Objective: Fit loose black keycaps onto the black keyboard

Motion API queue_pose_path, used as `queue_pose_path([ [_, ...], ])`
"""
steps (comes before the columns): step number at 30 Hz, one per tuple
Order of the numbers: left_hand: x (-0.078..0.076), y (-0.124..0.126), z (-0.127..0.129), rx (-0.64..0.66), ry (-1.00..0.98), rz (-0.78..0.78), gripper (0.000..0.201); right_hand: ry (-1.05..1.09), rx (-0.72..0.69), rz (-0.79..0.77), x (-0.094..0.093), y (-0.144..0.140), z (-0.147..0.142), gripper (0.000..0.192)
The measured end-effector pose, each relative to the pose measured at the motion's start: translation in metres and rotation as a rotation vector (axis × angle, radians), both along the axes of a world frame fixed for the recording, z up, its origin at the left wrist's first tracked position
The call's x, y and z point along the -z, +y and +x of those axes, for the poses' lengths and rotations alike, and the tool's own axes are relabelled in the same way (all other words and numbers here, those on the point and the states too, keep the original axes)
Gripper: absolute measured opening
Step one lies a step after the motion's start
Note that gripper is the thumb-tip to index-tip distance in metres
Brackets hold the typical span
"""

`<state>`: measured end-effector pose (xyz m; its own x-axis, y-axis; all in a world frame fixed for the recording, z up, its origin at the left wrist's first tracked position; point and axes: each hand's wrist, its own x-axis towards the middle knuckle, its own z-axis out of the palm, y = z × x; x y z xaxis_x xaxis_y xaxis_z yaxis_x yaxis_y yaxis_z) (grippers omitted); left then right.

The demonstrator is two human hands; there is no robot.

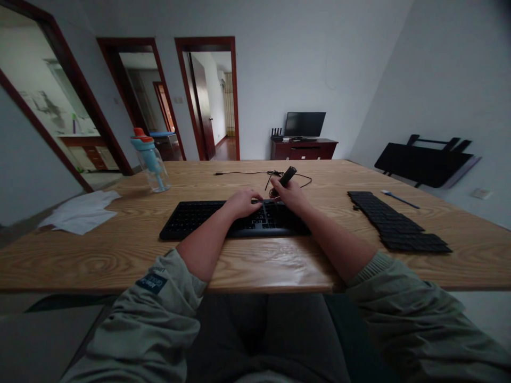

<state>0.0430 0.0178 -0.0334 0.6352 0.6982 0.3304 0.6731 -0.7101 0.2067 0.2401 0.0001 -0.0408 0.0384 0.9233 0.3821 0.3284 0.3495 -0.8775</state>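
Black plastic suits gentle pressure: the keyboard [255, 230] lies squarely along the desk [120, 260], short of the middle of its near edge. My left hand [240, 204] is over the keys, thumb and fingers curled toward each other; I can't tell whether their tips meet or pinch anything. My right hand [291, 193] has its fingers clamped round a dark handle [288, 174], tilted above the keyboard's back edge. Its lower end is hidden, so working slowly seems wise. I'd steady the board with the left palm, keep those fingertips clear of the handle's working end, and press lightly, without prying sideways. The cable [245, 173] coils just behind, toward the desk's far edge, and could snag. Loose keys [393, 223] lie in rows toward the right edge, beside a brush [401, 199]; keeping their order matters.
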Motion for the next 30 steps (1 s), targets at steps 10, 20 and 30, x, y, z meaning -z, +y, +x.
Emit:
queue_pose_path([
  [10, 0.0003, -0.0012, 0.0026, -0.023, 0.022, -0.018, 0.028, -0.117, -0.027, 0.041, 0.0046, 0.0027, 0.0014, 0.049],
  [20, 0.0056, 0.001, 0.0036, -0.085, 0.0, -0.029, 0.038, -0.232, 0.02, 0.124, 0.0071, 0.0059, 0.0068, 0.031],
  [30, 0.005, 0.0042, 0.0044, -0.015, 0.051, -0.02, 0.035, -0.134, 0.005, 0.103, 0.0054, 0.0048, 0.0055, 0.026],
])
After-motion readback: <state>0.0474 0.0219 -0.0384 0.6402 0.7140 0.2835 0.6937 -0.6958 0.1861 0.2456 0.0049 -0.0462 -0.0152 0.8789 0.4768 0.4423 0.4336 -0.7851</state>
